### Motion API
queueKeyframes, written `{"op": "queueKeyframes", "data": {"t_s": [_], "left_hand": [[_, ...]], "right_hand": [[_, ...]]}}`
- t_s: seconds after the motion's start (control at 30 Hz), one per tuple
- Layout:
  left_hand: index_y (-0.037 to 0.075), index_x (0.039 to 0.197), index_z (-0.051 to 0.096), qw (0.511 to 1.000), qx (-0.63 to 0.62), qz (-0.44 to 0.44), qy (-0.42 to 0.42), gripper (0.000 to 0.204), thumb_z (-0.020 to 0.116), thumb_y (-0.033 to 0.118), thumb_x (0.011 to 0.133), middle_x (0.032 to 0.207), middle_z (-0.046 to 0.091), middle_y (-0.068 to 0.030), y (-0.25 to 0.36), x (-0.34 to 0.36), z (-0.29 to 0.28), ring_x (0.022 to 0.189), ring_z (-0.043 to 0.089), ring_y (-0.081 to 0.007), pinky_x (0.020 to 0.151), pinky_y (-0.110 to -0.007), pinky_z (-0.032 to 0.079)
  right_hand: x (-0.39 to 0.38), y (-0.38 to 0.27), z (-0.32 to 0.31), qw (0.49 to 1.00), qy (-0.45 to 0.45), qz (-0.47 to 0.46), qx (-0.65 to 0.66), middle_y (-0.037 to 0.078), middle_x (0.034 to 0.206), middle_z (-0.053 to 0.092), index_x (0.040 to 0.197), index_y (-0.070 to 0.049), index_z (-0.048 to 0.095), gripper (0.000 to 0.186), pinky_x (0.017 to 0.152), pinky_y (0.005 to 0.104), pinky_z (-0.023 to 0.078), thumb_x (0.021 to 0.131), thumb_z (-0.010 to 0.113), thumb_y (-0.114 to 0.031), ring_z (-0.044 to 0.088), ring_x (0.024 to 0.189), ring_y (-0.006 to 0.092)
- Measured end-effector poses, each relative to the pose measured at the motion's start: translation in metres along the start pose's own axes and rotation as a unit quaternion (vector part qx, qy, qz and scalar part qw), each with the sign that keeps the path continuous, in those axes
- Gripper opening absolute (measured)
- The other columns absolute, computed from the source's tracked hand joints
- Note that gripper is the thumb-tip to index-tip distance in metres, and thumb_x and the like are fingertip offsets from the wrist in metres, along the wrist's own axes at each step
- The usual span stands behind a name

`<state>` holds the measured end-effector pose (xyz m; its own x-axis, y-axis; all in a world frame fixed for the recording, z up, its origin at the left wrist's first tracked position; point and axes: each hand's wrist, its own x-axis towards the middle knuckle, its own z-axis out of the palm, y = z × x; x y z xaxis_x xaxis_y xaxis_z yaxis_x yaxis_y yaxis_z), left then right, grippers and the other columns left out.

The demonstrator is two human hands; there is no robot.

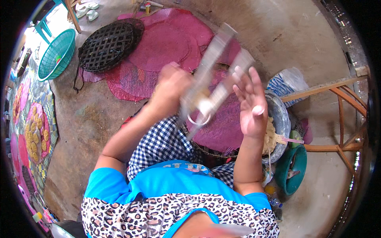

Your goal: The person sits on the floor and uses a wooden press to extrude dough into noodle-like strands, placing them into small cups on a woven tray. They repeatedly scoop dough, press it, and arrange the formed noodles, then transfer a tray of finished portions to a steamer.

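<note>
My left hand (171, 85) is closed at one side of a pale two-bar tool (212, 63), which is smeared by motion. Its two long bars stand apart and slant up to the right. Near its lower end show a ring (199, 120) and a small whitish lump, too blurred to name. On the other side, my right hand (253, 105) is raised with fingers spread and holds nothing. Below both hands lies a round magenta sheet (222, 129) on a dark woven tray. Right of it, a grey basin (282, 119) holds yellowish dough (271, 137), partly hidden by my right forearm.
A pink-handled utensil (293, 140) rests at the basin. Beside it stand a teal bucket (291, 170), a plastic bag (287, 83) and a wooden frame (341, 115). Magenta sheets (158, 47), a black woven tray (107, 45) and a teal basket (57, 55) lie ahead. Yellow rounds (35, 133) lie left.
</note>
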<state>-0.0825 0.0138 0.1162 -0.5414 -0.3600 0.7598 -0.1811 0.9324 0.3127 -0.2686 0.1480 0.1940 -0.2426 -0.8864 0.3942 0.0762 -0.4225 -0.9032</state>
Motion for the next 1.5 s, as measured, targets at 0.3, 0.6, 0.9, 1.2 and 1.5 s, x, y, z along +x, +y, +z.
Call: {"op": "queueKeyframes", "data": {"t_s": [0.3, 0.6, 0.9, 1.2, 1.5], "left_hand": [[-0.001, 0.129, 0.033, 0.912, -0.273, -0.275, 0.135, 0.057, 0.055, 0.028, 0.085, 0.131, 0.034, -0.0208, 0.115, -0.033, 0.057, 0.126, 0.03, -0.0325, 0.105, -0.044, 0.022], [0.001, 0.116, 0.048, -0.168, -0.921, -0.239, -0.258, 0.083, 0.026, 0.072, 0.079, 0.09, 0.056, -0.0173, 0.176, -0.055, 0.07, 0.083, 0.055, -0.0296, 0.087, -0.045, 0.042], [0.007, 0.088, 0.045, -0.21, -0.938, -0.237, -0.141, 0.045, 0.038, 0.05, 0.084, 0.074, 0.044, -0.005, 0.156, -0.048, 0.098, 0.071, 0.044, -0.0192, 0.071, -0.034, 0.037], [0.007, 0.085, 0.044, -0.208, -0.942, -0.244, -0.099, 0.04, 0.041, 0.048, 0.083, 0.073, 0.044, -0.0041, 0.158, -0.047, 0.089, 0.069, 0.043, -0.0183, 0.069, -0.032, 0.036], [0.007, 0.076, 0.044, -0.142, -0.919, -0.35, -0.115, 0.053, 0.035, 0.06, 0.079, 0.064, 0.044, -0.0059, 0.129, -0.047, 0.087, 0.059, 0.042, -0.0205, 0.06, -0.033, 0.036]], "right_hand": [[-0.013, -0.078, -0.011, 0.981, -0.022, 0.037, 0.192, 0.013, 0.096, 0.049, 0.123, -0.001, 0.041, 0.055, 0.084, 0.0389, 0.043, 0.075, 0.061, -0.018, 0.05, 0.09, 0.0242], [0.034, -0.002, -0.06, 0.918, 0.071, 0.334, 0.203, 0.017, 0.094, 0.06, 0.107, 0.001, 0.049, 0.031, 0.082, 0.0453, 0.049, 0.078, 0.053, -0.008, 0.06, 0.087, 0.0306], [0.087, 0.099, -0.068, 0.848, 0.081, 0.516, -0.084, 0.014, 0.065, 0.055, 0.071, -0.001, 0.052, 0.015, 0.056, 0.0412, 0.051, 0.068, 0.054, -0.016, 0.058, 0.058, 0.0269], [0.09, 0.113, -0.045, 0.821, 0.079, 0.534, -0.188, 0.009, 0.06, 0.055, 0.071, -0.004, 0.051, 0.017, 0.05, 0.0388, 0.05, 0.068, 0.063, -0.015, 0.056, 0.05, 0.0224], [0.111, 0.116, -0.013, 0.849, 0.088, 0.491, -0.176, 0.005, 0.055, 0.051, 0.068, -0.01, 0.047, 0.033, 0.044, 0.0322, 0.048, 0.067, 0.073, -0.031, 0.051, 0.043, 0.0162]]}}
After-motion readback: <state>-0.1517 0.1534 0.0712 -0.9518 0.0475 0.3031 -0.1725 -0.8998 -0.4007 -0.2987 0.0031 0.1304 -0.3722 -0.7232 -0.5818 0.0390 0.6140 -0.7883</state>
